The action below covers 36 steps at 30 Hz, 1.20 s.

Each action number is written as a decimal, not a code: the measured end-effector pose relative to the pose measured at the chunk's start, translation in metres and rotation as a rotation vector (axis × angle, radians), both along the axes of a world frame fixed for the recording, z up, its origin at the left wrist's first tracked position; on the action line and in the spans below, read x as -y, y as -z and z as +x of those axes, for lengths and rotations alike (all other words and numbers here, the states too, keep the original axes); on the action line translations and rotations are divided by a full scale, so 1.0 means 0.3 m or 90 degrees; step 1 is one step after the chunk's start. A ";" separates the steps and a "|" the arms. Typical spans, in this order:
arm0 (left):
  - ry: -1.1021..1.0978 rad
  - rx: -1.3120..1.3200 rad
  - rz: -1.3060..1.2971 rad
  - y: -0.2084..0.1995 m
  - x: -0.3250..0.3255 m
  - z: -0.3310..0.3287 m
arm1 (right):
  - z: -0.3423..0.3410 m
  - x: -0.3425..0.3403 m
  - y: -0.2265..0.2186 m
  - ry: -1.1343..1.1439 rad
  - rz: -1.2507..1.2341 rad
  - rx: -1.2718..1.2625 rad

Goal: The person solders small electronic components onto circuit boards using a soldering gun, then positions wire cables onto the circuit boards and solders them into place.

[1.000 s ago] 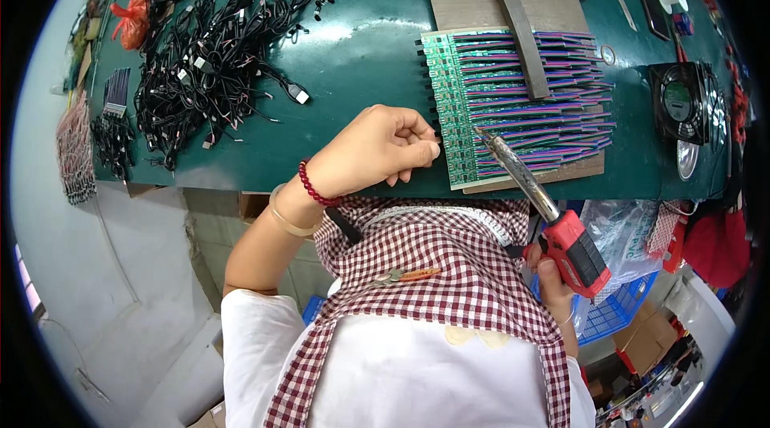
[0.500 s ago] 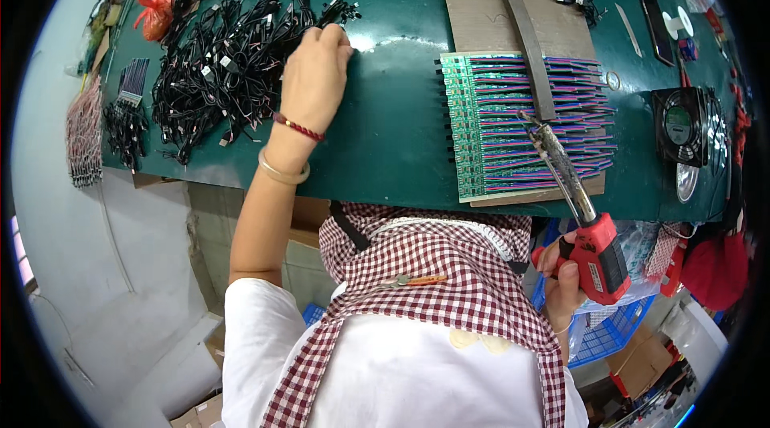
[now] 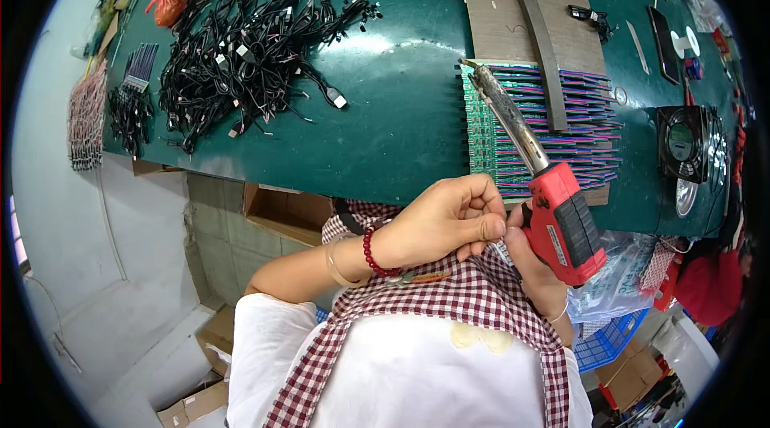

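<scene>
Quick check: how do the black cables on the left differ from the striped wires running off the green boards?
The black cables lie in a tangled heap, while the striped wires run side by side in rows. The black cables are mostly plain black; the striped wires show blue and pink. A dark bar lies across the striped wires, but none crosses the black cables. Both are groups of thin leads on the green table.

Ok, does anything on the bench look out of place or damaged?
No damage or spill shows. The black cables lie in a tangled heap, unlike the green boards in their even row. The grey bar slants across the coloured wires, out of line with them.
</scene>
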<state>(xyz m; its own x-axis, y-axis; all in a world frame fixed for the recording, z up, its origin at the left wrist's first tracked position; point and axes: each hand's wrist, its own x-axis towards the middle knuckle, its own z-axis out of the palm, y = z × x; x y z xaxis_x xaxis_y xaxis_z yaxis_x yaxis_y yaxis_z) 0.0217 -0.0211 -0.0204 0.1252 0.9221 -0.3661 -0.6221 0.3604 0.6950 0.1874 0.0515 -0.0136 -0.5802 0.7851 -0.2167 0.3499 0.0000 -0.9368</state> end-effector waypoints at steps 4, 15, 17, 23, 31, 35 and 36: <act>0.025 -0.144 -0.009 -0.021 0.009 0.004 | 0.010 0.003 0.012 -0.023 0.103 0.040; 0.014 -0.214 -0.130 0.025 -0.007 -0.064 | 0.041 -0.014 -0.002 0.010 -0.080 -0.034; 0.045 -0.261 -0.155 0.051 -0.023 -0.112 | 0.119 -0.018 0.046 -0.027 0.084 -0.052; 0.099 -0.268 -0.170 0.100 -0.062 -0.154 | 0.290 0.029 0.069 0.091 -0.105 -0.070; 0.149 -0.272 -0.193 0.103 -0.090 -0.170 | 0.342 0.057 0.090 0.004 0.070 0.038; 0.165 -0.284 -0.192 0.104 -0.094 -0.175 | 0.309 0.044 0.062 -0.009 0.075 0.030; 0.165 -0.287 -0.188 0.106 -0.093 -0.176 | 0.303 0.033 0.064 -0.010 0.075 0.030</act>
